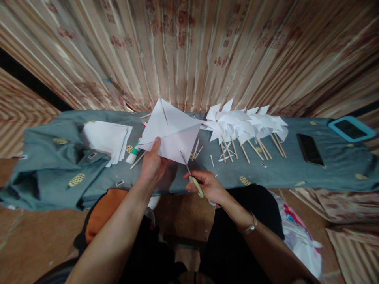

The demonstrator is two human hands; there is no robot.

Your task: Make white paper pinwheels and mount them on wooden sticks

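A white paper square (174, 132), creased across its middle, is pinched at its lower left by my left hand (153, 163), thumb on top. Slits run inward from its upper and left corners. My right hand (207, 184) has its fingers in the handles of pale green scissors (194, 182). Their blades reach over the paper's lower corner, pointing up and left. Whether the blades are closed I cannot make out. Just left of the paper lies a white and green glue tube (133, 153), partly covered, with a thin wooden stick (136, 161) by it.
Several white paper pinwheels (245, 124) on wooden sticks lie to the right. A stack of white sheets (108, 138) rests at the left on the grey cloth (166, 183). Farther right are a dark phone (310, 149) and a blue-framed tablet (351, 129). Paper scraps (197, 152) lie near the scissors.
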